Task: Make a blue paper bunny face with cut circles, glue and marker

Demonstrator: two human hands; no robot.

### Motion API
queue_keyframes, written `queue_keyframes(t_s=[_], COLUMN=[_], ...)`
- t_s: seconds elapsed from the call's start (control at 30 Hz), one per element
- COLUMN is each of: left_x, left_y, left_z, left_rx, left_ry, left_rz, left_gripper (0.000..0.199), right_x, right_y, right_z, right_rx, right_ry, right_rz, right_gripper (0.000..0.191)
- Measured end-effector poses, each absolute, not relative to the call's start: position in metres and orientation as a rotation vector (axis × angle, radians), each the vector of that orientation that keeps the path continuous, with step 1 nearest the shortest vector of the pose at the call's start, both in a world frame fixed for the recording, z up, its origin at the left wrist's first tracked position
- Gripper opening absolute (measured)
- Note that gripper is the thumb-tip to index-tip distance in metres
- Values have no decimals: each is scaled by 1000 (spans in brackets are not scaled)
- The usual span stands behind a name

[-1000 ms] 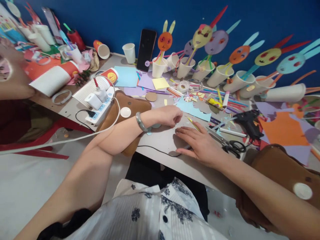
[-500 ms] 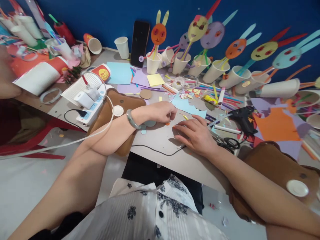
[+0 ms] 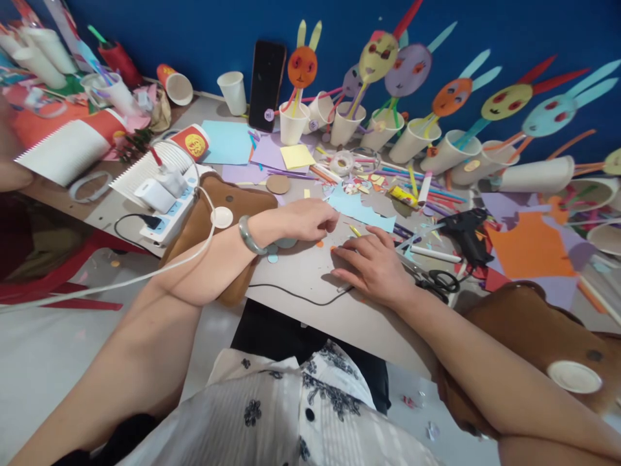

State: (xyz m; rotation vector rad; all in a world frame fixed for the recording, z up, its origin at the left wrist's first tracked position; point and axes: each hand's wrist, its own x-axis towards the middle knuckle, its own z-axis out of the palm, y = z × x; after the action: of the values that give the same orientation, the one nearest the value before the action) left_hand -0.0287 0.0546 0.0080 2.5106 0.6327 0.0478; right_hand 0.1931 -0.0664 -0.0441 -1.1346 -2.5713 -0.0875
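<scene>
One blurred hand of another person (image 3: pixel 8 149) is showing at the far left. Two stacks of paper cups (image 3: pixel 68 152) are lying to its right, and a power strip (image 3: pixel 175 210) is holding white chargers (image 3: pixel 158 194). A brown padded item (image 3: pixel 228 200) is lying partly beneath the left forearm, which is wearing a bracelet (image 3: pixel 250 236). Pale blue paper circles (image 3: pixel 272 254) are lying just beside that wrist. A black phone (image 3: pixel 266 84) is leaning upright against the blue wall.

The left hand (image 3: pixel 313 220) is resting low over the tabletop (image 3: pixel 301 275), its grip loosely curled; whether it is holding anything, I cannot tell. Small orange paper dots (image 3: pixel 319 244) are lying between the two hands, one right at a fingertip of the right hand (image 3: pixel 376 265). That hand is lying palm down, its grip open with fingers spread, and a yellow pencil (image 3: pixel 356 230) is poking out beyond it.

Farther right, scissors (image 3: pixel 434 281) are lying near the right wrist, a black glue gun (image 3: pixel 466 236) is sitting behind them, and orange paper (image 3: pixel 531 243) is overlapping purple sheets. Rabbit-faced figures (image 3: pixel 453 97) are standing in cups along the wall.
</scene>
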Motion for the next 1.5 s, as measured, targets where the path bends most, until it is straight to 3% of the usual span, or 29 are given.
queue_keyframes(t_s=[0.17,0.4,0.53,0.63,0.8,1.1,1.3,1.43,1.5], left_x=[-29,-31,-32,-28,-16,-23,-26,-27,-29], left_y=[50,25,-9,-37,-65,-54,-51,-51,-51], left_z=[17,31,43,37,5,-2,-2,4,5], left_rx=[2576,2866,2928,3023,3250,3276,3213,3168,3207], left_ry=[610,776,644,629,661,447,447,366,352], left_rz=[30,-57,-99,-165,-47,48,90,-8,-50], left_gripper=[14,21,27,24,37,36,33,29,26], right_x=[191,187,185,184,188,188,186,180,181], right_y=[-70,-75,-76,-76,-74,-74,-74,-114,-147], right_z=[-40,-37,-34,-33,-32,-23,-17,24,52], right_rx=[-1100,-1140,-1130,-1108,-1084,-1074,-992,-840,-893], right_ry=[-2604,-2645,-2673,-2681,-2679,-2632,-2542,-2351,-2395], right_rz=[-169,-189,-189,-215,-134,-44,-108,-228,-68], right_gripper=[41,57,61,58,39,20,22,39,45])
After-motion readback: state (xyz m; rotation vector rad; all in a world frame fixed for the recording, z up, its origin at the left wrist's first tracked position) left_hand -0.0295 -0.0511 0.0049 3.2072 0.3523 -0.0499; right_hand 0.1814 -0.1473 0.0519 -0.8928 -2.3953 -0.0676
